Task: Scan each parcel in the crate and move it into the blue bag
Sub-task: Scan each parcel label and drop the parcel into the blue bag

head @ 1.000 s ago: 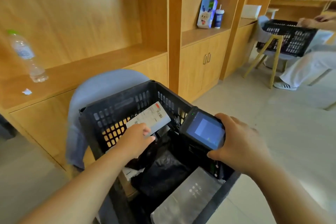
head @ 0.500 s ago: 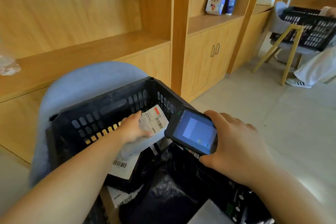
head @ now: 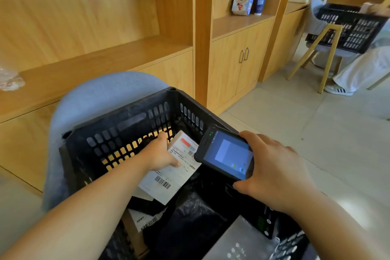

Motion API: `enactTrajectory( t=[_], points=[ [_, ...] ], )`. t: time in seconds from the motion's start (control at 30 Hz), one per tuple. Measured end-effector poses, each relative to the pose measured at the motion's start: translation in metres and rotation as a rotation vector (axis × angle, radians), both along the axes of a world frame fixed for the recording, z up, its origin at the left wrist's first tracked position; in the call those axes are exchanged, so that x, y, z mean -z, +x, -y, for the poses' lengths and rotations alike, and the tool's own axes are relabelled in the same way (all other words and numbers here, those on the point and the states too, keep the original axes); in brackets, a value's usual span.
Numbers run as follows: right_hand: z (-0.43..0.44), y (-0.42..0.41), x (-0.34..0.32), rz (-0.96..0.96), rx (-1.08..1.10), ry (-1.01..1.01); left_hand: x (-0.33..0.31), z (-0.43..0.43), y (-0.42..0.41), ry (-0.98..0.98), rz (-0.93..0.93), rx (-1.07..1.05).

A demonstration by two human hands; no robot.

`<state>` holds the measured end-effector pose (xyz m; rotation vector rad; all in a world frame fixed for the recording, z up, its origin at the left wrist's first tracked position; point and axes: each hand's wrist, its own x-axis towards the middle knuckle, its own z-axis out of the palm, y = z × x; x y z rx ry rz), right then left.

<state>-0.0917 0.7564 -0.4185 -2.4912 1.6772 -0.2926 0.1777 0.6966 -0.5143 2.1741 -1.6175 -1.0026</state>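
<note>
Over the crate (head: 118,124), left hand (head: 161,154) pinching a parcel (head: 168,181); right hand (head: 274,169) clasping the scanner (head: 225,154) (screen up)

Bright daylight, soft blur, wide-angle edge bending.

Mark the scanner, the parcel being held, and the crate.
scanner (head: 229,155), head view, middle of its lit screen.
parcel (head: 168,181), head view, white label near the barcode.
crate (head: 130,121), head view, far perforated wall.
</note>
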Motion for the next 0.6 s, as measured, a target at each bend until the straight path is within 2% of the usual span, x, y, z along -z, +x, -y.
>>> enactTrajectory(
  t=[0.13, 0.27, 0.5, 0.6],
  points=[
    [-0.019, -0.012, -0.008, 0.028, 0.039, -0.007, -0.018, -0.027, 0.000, -0.059, 0.021, -0.003],
    [-0.044, -0.021, -0.014, 0.064, 0.072, -0.019, -0.039, -0.062, -0.001, -0.187, -0.004, -0.150],
    [-0.089, -0.030, -0.023, 0.113, 0.085, -0.031, -0.082, -0.124, -0.007, -0.522, -0.230, -0.276],
    [-0.107, -0.032, -0.028, 0.146, 0.073, -0.048, -0.092, -0.152, -0.009, -0.605, -0.326, -0.347]
  ],
)
